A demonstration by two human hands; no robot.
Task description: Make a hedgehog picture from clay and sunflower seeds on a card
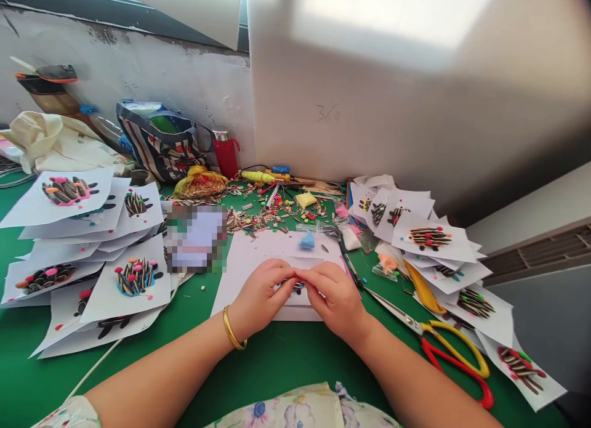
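Note:
My left hand [265,294] and my right hand [336,300] meet at the fingertips over white paper [240,262]. Thumbs and index fingers of both are pinched together, and whatever they hold is too small or hidden to name. Just beneath the fingers, part of a dark seed figure shows on a sheet. A lump of light blue clay [306,241] sits on the paper beyond my hands, with a single sunflower seed [324,248] to its right. A black pen [353,274] lies beside my right hand.
Seed-decorated sheets are piled at left [96,280] and right [431,237]. Scissors [422,329] with red and yellow handles lie at right. Loose seeds [253,218], a blurred phone [196,238], a red flask [225,154] and a striped bag [157,141] stand farther back. A cable [106,354] crosses the green table.

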